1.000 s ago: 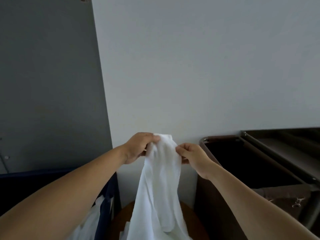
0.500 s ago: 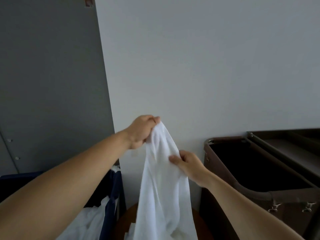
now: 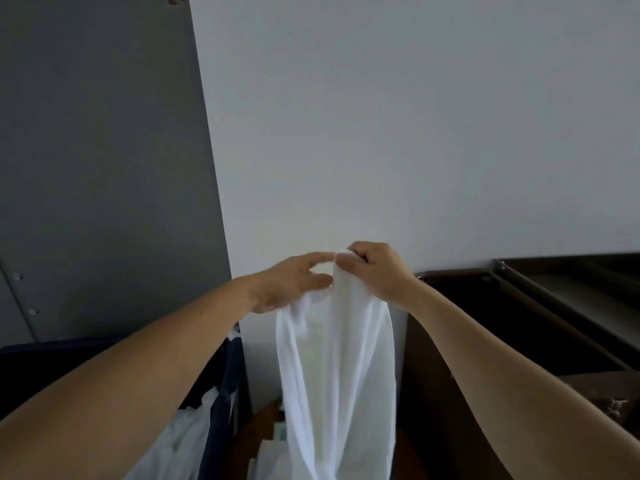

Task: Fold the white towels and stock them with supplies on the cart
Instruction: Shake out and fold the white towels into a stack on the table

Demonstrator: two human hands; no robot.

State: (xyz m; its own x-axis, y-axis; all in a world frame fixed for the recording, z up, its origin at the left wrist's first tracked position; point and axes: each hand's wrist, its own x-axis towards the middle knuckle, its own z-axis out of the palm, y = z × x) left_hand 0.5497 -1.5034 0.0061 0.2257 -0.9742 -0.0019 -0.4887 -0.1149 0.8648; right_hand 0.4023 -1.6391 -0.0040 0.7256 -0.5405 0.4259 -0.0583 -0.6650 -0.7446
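I read right hand (image 3: 377, 271) pinching top fold of thin white cloth towel (image 3: 336, 368), left hand (image 3: 287, 285) fingers extended against same fold, its grip I cannot tell, towel hanging between dark blue fabric bin (image 3: 225, 393) and brown cart (image 3: 450, 341)

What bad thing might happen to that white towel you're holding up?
1. The right hand only pinches the towel at its top, and the grip of the left hand is hard to see, so it may slip and fall.
2. It hangs bunched, not spread, so a fold might come out crooked.
3. It hangs right beside the blue bin and might drop in there.
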